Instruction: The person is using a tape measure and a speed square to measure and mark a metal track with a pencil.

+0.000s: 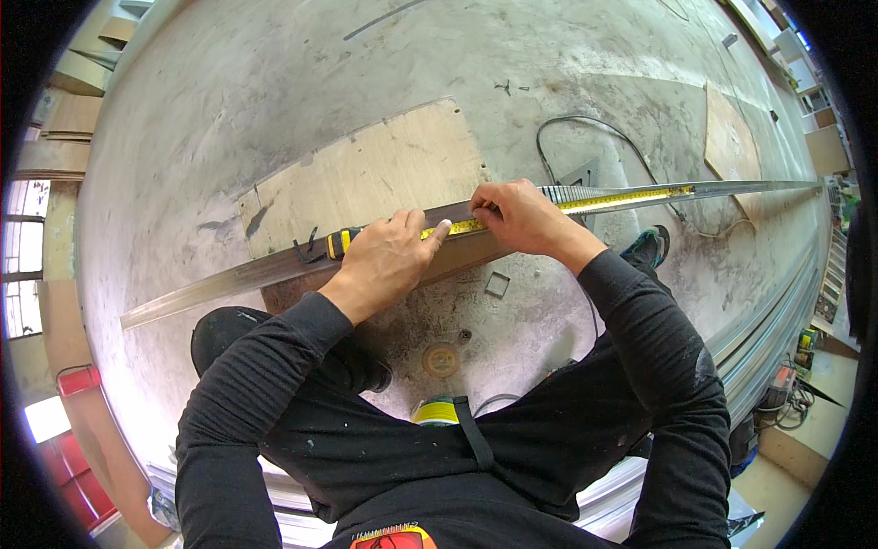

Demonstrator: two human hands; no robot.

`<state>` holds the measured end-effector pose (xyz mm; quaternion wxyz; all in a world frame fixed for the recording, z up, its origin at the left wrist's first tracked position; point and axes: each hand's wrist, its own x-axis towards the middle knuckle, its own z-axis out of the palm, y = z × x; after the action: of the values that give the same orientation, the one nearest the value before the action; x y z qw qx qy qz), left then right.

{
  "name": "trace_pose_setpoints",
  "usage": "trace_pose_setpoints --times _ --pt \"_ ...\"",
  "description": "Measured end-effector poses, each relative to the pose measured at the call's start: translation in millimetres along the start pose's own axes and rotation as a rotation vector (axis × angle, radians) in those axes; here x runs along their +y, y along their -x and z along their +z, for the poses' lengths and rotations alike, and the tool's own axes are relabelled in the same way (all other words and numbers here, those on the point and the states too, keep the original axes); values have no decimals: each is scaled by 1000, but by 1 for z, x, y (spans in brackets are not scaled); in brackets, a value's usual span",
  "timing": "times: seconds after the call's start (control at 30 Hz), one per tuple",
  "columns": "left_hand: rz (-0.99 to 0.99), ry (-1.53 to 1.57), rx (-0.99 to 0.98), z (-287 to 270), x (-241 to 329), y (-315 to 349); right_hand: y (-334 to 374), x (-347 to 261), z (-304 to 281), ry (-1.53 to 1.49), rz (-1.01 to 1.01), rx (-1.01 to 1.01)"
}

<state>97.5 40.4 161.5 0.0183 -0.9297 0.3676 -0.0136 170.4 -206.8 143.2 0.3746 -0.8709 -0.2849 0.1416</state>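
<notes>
Head cam: we've got a long metal profile (197,291) stretching left to right, a black-and-yellow tape measure case (340,242) along it, our left hand (386,254) over the case (can't tell how tightly), then our right hand (519,216) pinching the yellow tape blade (631,197), which runs on rightward.

sleeves (240,403): black, long, right one pale-smudged | trousers (366,435): black | shirt print (393,539): red, yellow

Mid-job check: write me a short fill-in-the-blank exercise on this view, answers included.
The left hand is at the black-and-yellow case of a ____.
The extended yellow blade runs along a long strip of ____.
The hand farther from the case is the ____ one.

Missing words: tape measure; metal; right.
</notes>
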Motion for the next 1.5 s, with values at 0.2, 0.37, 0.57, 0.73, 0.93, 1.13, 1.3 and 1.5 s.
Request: trace_pose_setpoints --times 0.2,0.37,0.57,0.73,0.93,1.13,1.3,1.5 --pt "4 20 15 1 -1 1 -3 -2 1 45 -46 28" --pt "-6 9 -4 2 0 0 -8 -1 5 174 -279 288" --pt "10 4 14 3 -2 1 -6 -12 -1 -47 -104 51" --pt "-3 21 14 4 0 2 -2 -8 3 4 -80 14" --pt "-12 29 -4 5 -1 0 -3 -6 4 25 -88 10" --pt "-1 34 8 5 -1 1 -3 -6 4 28 -71 -7" --pt "-12 36 -4 3 0 0 -5 -6 6 52 -77 -4" --pt "-11 29 -3 5 0 0 -7 -4 8 127 -121 -15"
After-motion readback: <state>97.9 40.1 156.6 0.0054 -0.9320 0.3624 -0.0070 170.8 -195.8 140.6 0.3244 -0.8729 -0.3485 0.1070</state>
